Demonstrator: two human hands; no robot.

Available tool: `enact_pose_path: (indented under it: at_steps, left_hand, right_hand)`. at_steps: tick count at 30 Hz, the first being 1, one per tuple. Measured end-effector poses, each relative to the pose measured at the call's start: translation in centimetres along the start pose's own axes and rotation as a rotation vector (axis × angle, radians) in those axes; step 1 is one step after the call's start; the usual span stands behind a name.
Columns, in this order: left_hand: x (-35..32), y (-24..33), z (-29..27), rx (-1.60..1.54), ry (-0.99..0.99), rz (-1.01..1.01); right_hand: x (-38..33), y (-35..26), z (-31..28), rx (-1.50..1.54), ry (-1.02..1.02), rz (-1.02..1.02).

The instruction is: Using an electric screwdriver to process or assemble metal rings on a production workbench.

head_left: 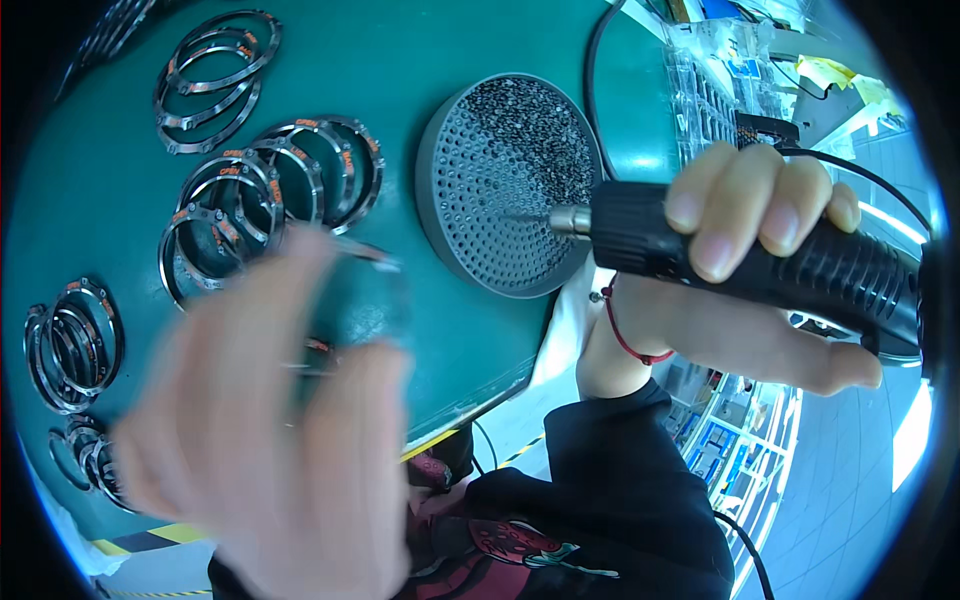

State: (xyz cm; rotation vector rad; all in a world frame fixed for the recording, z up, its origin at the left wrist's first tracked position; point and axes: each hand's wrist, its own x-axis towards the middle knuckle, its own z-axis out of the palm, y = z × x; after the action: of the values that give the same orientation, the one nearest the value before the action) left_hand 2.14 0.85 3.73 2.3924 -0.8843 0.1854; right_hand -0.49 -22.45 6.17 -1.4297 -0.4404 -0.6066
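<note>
My right hand (760,250) is wrapped round a black electric screwdriver (640,230), which lies almost level and points left. The silver chuck and thin bit reach over a round grey dish (432,190); whether the tip touches it I cannot tell. Small dark screws (530,130) heap along the dish's far and right side, and rows of little holes cover its floor. Smeared by motion, my left hand (270,430) pinches a thin metal ring (370,252) between thumb and fingers. Just beyond it lie several dark metal rings with orange markings (225,185), overlapping one another.
More rings sit in piles at the far left (215,70), the left edge (75,345) and the near left (85,450) of the green table (400,40). A black cable (590,80) runs behind the dish. Clear plastic trays (700,90) stand at the far right.
</note>
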Motion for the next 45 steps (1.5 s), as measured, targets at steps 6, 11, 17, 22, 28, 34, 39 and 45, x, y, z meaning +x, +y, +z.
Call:
enact_pose_path:
  at_steps: [6,11,17,22,28,34,39,45]
  left_hand:
    - [0.1,-4.4,-1.5,0.093,-0.025,-0.14]
    - [-2.6,-6.2,-3.5,0.027,-0.137,-0.106]
    - [-5.3,-4.0,-1.5,-0.131,-0.245,-0.051]
    - [-4.3,-1.8,0.7,-0.104,-0.179,-0.023]
    - [-2.8,-0.3,2.6,-0.222,-0.178,0.02]
    - [-2.2,0.6,3.9,-0.249,-0.097,0.003]
    - [-2.2,0.3,3.9,-0.273,-0.128,0.0]
    - [-2.3,0.2,3.9,-0.253,-0.083,0.008]
  right_hand:
    - [-1.6,0.8,0.2,-0.243,0.026,-0.08]
    - [-0.4,1.0,-0.8,-0.03,-0.144,-0.061]
    - [-0.5,0.6,-0.7,-0.088,-0.107,-0.003]
    - [-1.2,0.8,-0.2,-0.241,-0.013,-0.1]
    - [-0.1,0.4,-0.2,-0.114,-0.148,-0.001]
    - [-0.5,-1.0,-0.1,-0.115,-0.053,-0.047]
    - [-0.7,0.1,1.9,0.084,-0.016,-0.026]
    - [-0.6,0.7,2.4,-0.006,-0.237,-0.017]
